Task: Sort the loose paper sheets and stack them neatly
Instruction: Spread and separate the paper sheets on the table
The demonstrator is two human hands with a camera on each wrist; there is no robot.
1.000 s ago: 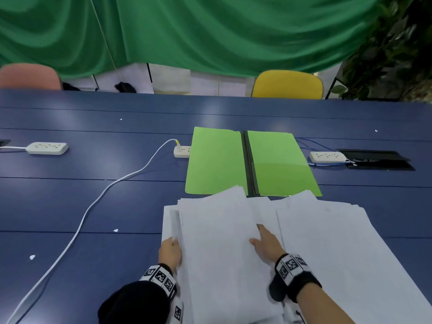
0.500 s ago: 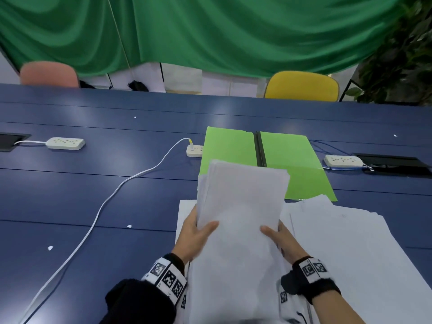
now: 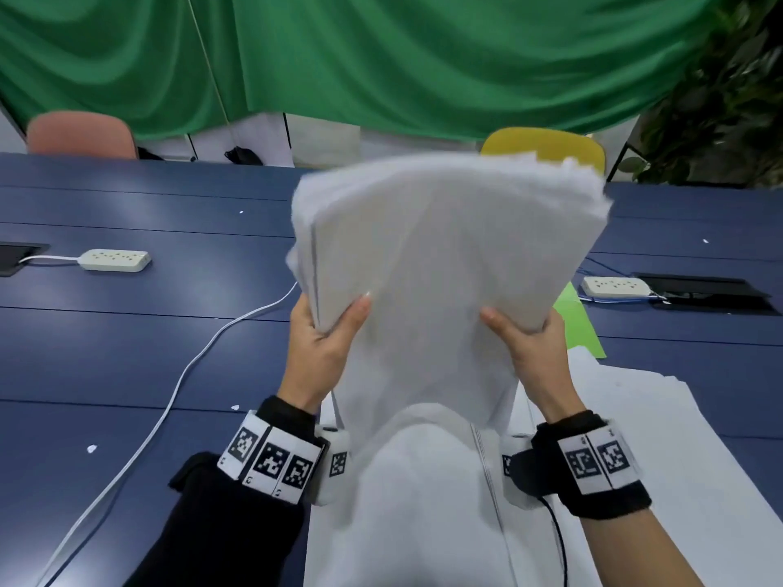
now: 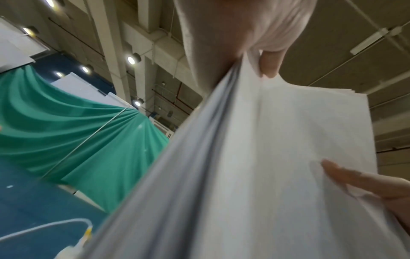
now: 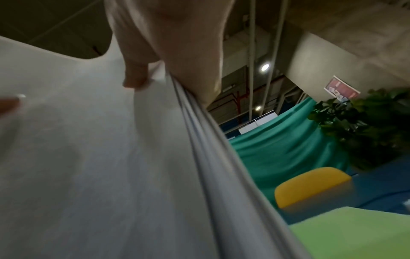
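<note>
A thick bundle of white paper sheets (image 3: 440, 256) stands raised upright over the table, its top edge uneven. My left hand (image 3: 326, 336) grips its left edge, thumb across the front. On the other side my right hand (image 3: 525, 336) grips the right edge the same way. The left wrist view shows the sheet edges (image 4: 199, 166) fanned close to the lens. From the right wrist the bundle (image 5: 111, 166) fills the left half. More loose white sheets (image 3: 635, 417) lie flat on the blue table under and to the right of my hands.
An open green folder (image 3: 578, 328) lies behind the bundle, mostly hidden. White power strips (image 3: 115, 260) (image 3: 616, 286) sit left and right, with a white cable (image 3: 178, 383) crossing the table. A yellow chair (image 3: 546, 144), a pink chair (image 3: 80, 135) and a plant (image 3: 728, 99) stand beyond.
Both hands gathered the sheets off the table and lifted the bundle upright, higher with each frame. It now covers most of the green folder.
</note>
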